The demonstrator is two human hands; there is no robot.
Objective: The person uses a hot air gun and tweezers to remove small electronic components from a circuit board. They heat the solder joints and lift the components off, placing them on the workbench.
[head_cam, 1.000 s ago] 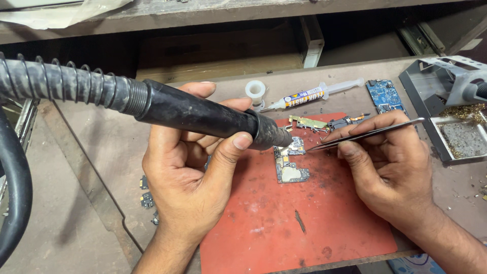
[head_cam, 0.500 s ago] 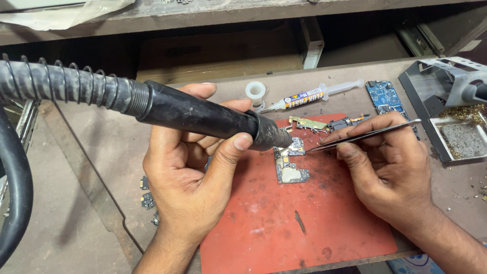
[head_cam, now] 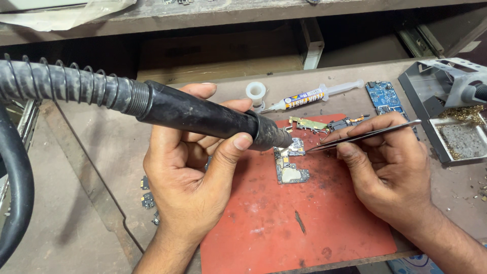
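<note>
My left hand (head_cam: 190, 172) grips a black hot-air wand (head_cam: 203, 115) with a ribbed, spring-wrapped hose; its nozzle points down at a small phone circuit board (head_cam: 290, 167) on a red work mat (head_cam: 304, 223). My right hand (head_cam: 390, 167) pinches metal tweezers (head_cam: 365, 134), whose tip rests at the board's upper edge just right of the nozzle. The board's top part is hidden behind the nozzle.
Beyond the mat lie a flux syringe (head_cam: 309, 95), a white spool (head_cam: 255, 92), a blue circuit board (head_cam: 384, 95) and loose board parts (head_cam: 324, 123). A grey tool stand with a brass-wool tray (head_cam: 456, 137) stands at the right. Small chips (head_cam: 147, 195) lie left of the mat.
Nothing marked: both hands hold their tools over the board, with only a slight shift of the tweezers.
</note>
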